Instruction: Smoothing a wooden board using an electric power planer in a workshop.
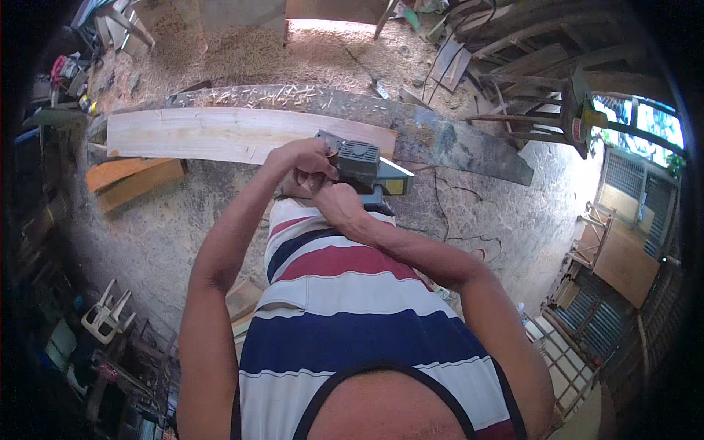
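Striped shirt [359, 341] at six o'clock; toward twelve, left hand [302, 157] and right hand [339, 203], grip unclear, likely adjust power tool [359, 152]; next needs steadiness.

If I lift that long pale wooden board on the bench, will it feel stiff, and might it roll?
The pale wooden board will probably feel stiff, since it looks like solid timber. Its length may make it unwieldy if lifted by one end. It seems unlikely to roll, lying broad face up on the dark bench.
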Demonstrator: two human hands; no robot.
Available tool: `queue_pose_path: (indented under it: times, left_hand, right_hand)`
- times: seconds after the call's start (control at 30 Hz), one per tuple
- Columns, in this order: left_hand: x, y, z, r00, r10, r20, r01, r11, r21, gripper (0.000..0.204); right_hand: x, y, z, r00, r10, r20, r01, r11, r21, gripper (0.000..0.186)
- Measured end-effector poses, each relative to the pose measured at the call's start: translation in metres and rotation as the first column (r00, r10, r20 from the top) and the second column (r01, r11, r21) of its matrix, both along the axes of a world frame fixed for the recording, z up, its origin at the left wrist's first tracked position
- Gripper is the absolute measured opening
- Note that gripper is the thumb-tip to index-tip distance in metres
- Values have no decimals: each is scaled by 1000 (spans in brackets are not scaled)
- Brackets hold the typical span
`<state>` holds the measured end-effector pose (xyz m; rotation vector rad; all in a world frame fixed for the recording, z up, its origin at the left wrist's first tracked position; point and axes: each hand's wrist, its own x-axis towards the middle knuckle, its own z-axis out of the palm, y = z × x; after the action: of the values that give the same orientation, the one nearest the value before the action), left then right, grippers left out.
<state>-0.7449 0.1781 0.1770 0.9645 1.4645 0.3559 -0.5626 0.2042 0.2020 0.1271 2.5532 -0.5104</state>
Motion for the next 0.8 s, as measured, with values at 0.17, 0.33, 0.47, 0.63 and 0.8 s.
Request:
queue_pose_path:
  times: [0.17, 0.33, 0.47, 0.63, 0.8]
  left_hand:
    - [-37, 14, 19, 971, 128, 201, -116, 991, -72, 34]
    - [-53, 0, 56, 663, 746, 56, -748, 661, 57, 53]
    - [22, 23, 50, 875, 478, -74, -482, 848, -223, 37]
    - [54, 49, 22, 767, 642, 13, -627, 754, -194, 47]
    - [89, -3, -26, 418, 890, -184, -892, 440, 101, 56]
  right_hand:
    - [1, 3, 4, 993, -89, -76, 96, 991, 92, 26]
    - [21, 17, -14, 966, -145, -212, 156, 987, 35, 43]
    - [32, 50, -23, 971, -90, -222, 75, 994, -74, 48]
    - [44, 102, -24, 982, -11, -187, -22, 984, -177, 52]
    - [99, 194, -20, 935, -318, -157, 213, 858, -467, 60]
